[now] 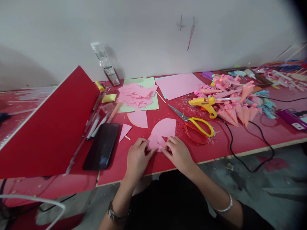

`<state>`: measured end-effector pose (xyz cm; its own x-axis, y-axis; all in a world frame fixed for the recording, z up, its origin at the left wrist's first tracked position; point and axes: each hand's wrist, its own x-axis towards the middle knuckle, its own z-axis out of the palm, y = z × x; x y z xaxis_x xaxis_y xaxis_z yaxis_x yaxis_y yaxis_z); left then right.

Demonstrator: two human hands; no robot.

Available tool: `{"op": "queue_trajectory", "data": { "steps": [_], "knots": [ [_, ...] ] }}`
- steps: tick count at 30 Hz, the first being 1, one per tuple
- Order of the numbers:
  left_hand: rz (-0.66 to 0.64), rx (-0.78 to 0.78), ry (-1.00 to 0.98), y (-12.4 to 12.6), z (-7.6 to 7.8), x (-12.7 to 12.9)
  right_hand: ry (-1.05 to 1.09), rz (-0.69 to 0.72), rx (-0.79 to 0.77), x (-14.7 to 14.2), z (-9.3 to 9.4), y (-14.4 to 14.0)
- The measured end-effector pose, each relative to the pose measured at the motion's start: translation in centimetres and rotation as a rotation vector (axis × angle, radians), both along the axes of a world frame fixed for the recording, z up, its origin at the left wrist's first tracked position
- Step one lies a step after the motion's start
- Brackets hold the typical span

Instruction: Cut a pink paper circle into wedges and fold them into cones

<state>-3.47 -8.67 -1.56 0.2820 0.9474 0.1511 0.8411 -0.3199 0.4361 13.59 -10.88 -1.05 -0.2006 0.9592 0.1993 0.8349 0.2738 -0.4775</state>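
Note:
A cut pink paper piece (154,145) lies low over the red tabletop, near its front edge. My left hand (138,156) pinches it at the left side, thumb and fingers closed on the edge. Opposite, my right hand (178,154) grips the right side, also with fingers closed. Just behind them rests a fan-shaped pink paper (166,126), partly overlapped by the held piece. Another pink paper fan (139,119) lies farther left. Beside my left hand is a small folded pink paper cone (125,131) with a white stick end showing. Scissors (192,120) with yellow and red handles lie right of my right hand.
A black phone (102,147) and a red board (55,127) stand left. Pink scraps (136,95) and pink sheets (179,85) lie behind. At right, a yellow glue gun (203,103) with a trailing cord (231,137) sits by finished pink cones (236,115).

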Motion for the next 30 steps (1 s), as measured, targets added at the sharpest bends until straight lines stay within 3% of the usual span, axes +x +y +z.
{"op": "queue_trajectory", "data": {
  "steps": [20,30],
  "knots": [
    [-0.03,-0.014,-0.026,0.0,0.1,0.1,0.088,0.019,-0.049,1.0,0.3,-0.4],
    [-0.035,-0.013,-0.032,0.1,0.1,0.1,0.19,0.134,-0.057,2.5,0.0,-0.2]
  ]
}}
